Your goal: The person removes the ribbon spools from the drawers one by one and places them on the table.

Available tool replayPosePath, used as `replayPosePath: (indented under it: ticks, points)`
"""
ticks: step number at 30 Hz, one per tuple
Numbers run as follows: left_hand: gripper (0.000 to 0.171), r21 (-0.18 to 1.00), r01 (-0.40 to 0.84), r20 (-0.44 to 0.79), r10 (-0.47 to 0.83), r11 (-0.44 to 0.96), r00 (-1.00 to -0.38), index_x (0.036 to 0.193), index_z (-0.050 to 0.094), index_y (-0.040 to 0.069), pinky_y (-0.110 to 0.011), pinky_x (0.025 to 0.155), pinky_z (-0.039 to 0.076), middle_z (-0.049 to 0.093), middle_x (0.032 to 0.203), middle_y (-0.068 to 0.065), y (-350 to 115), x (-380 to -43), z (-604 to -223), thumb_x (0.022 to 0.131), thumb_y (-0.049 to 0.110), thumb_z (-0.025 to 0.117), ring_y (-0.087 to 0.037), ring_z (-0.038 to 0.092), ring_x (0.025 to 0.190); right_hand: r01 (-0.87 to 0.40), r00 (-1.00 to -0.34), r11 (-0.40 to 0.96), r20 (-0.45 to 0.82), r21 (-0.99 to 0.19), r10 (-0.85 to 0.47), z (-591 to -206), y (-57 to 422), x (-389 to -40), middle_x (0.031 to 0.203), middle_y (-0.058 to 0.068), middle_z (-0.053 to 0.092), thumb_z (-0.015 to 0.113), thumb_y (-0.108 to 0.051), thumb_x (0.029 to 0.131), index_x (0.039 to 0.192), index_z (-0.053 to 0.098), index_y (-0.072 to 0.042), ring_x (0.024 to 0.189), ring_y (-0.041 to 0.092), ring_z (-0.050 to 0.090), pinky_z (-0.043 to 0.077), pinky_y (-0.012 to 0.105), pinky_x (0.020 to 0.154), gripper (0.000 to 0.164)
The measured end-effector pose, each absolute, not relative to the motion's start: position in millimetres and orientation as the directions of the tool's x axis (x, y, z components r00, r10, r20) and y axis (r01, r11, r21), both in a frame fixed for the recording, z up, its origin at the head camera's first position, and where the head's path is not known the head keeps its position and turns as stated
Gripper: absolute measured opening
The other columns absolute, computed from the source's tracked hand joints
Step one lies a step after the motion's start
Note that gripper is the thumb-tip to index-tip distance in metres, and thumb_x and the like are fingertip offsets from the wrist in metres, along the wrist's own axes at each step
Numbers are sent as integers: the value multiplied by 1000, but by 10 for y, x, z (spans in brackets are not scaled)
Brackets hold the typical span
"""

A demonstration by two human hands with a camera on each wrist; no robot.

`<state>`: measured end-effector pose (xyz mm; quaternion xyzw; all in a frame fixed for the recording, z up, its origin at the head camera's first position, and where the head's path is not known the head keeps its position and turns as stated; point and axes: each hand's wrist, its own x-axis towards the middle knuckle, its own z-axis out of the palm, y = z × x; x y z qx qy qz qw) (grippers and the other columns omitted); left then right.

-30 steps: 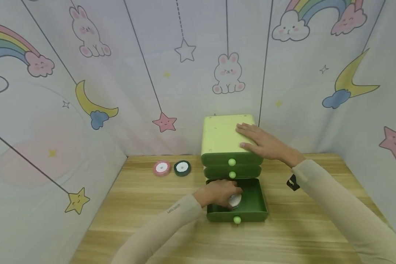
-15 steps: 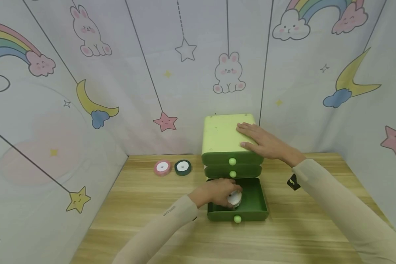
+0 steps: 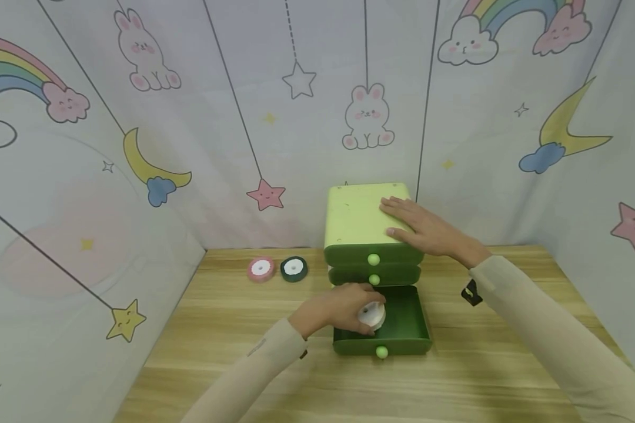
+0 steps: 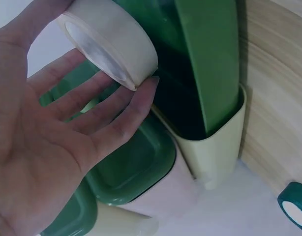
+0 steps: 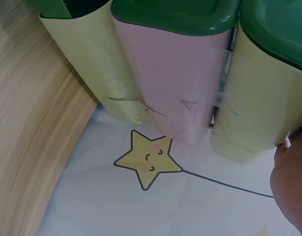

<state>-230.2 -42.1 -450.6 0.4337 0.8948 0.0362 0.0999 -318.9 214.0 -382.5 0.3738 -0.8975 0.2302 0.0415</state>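
A white ribbon roll (image 3: 373,317) is pinched between the thumb and fingers of my left hand (image 3: 340,306), over the pulled-out bottom drawer (image 3: 408,314). Seen from the left wrist, the roll (image 4: 114,37) stands tilted on edge, thumb on one side and fingertips along its lower rim. My right hand (image 3: 423,228) rests flat, fingers straight, on the pale yellow-green top of the small drawer cabinet (image 3: 357,214). Only part of the right hand (image 5: 293,182) shows in the right wrist view.
A pink ribbon roll (image 3: 261,269) and a dark green ribbon roll (image 3: 294,269) lie on the wooden table (image 3: 233,329), left of the cabinet. The two upper drawers, with round knobs (image 3: 373,259), are closed. A cartoon-printed curtain (image 3: 307,135) hangs behind.
My left hand has drawn back slightly left and up with the white ribbon roll, which now tilts more and shows more of its side. The right hand has stayed in place.
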Motion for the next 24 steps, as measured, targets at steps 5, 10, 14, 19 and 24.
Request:
replayPosePath:
  ticks: [5, 10, 14, 19, 24]
  points:
    - [66, 164, 769, -140, 787, 617, -601, 147, 59, 17, -20, 83, 54, 67, 134, -3, -440, -2237, -4392, 91, 44, 81, -11, 65, 104, -688, -719, 612, 246, -390, -651, -3826, 2161, -3183, 176, 5, 23, 51, -44, 109, 167, 29, -17, 165, 32, 16, 13, 60, 133, 67]
    - [67, 187, 762, -124, 785, 620, -607, 147, 60, 17, -20, 85, 55, 66, 137, -4, -514, -2156, -4322, 90, 45, 81, -12, 65, 108, -687, -719, 615, 242, -386, -652, -3837, 2167, -3183, 176, 5, 23, 51, -44, 109, 167, 29, -17, 165, 33, 16, 13, 61, 133, 67]
    - [67, 211, 741, -116, 769, 638, -629, 147, 60, 19, -20, 86, 55, 65, 139, -4, -617, -2077, -4303, 90, 47, 82, -11, 64, 109, -689, -718, 618, 241, -379, -653, -3844, 2168, -3189, 177, 5, 22, 51, -45, 109, 167, 29, -18, 165, 33, 16, 13, 60, 133, 68]
    - [66, 231, 722, -123, 755, 653, -644, 146, 61, 20, -22, 89, 56, 65, 138, -2, -769, -2005, -4295, 89, 46, 82, -11, 64, 109, -695, -713, 614, 249, -374, -656, -3842, 2172, -3202, 177, 4, 22, 51, -45, 109, 167, 29, -18, 166, 32, 16, 13, 60, 133, 68]
    - [65, 237, 692, -125, 728, 682, -674, 144, 62, 19, -24, 91, 56, 65, 139, -3, -970, -1952, -4296, 88, 44, 83, -12, 63, 110, -696, -711, 610, 248, -378, -658, -3838, 2172, -3206, 177, 4, 22, 51, -46, 109, 167, 29, -18, 165, 32, 16, 13, 59, 133, 68]
